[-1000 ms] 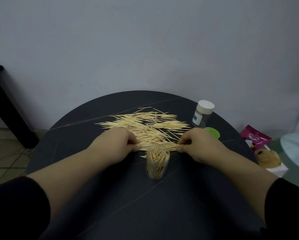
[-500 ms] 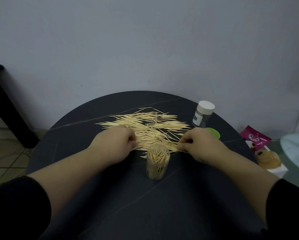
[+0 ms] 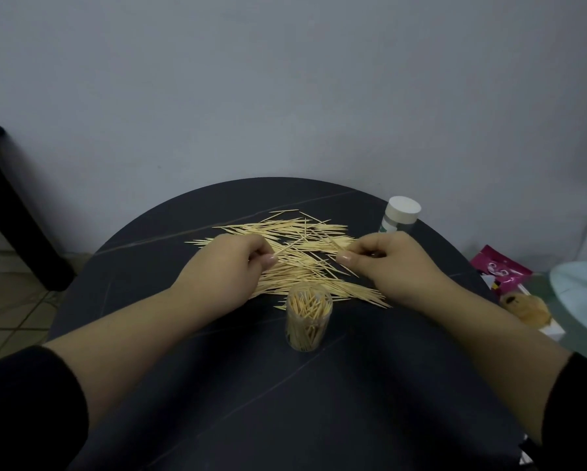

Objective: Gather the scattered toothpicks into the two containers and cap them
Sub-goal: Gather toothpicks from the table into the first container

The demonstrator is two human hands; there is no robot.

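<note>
Viewing from the head camera, a round dark table (image 3: 285, 419) stands against a grey wall (image 3: 285, 79). Loose toothpicks (image 3: 302, 229) lie in a flat heap on the far half of the table, most of them pointing left to right. An open jar (image 3: 308, 321), clear and upright, stands just in front of the heap on the near side, already holding many toothpicks on end. A capped jar (image 3: 399, 215) with a white lid stands at the far right edge of the table, well apart from the open jar. The left hand (image 3: 231, 266) is over the left part of the heap, fingers curled, thumb and forefinger pinching a lifted toothpick (image 3: 290, 249) that angles up to the right. The right hand (image 3: 387, 266) is over the right part of the heap, fingers curled, and appears to pinch a second toothpick (image 3: 334, 244); whether it holds more than one cannot be told. Both forearms are bare below black sleeves. A pink packet (image 3: 499, 270) lies off the table to the right.
</note>
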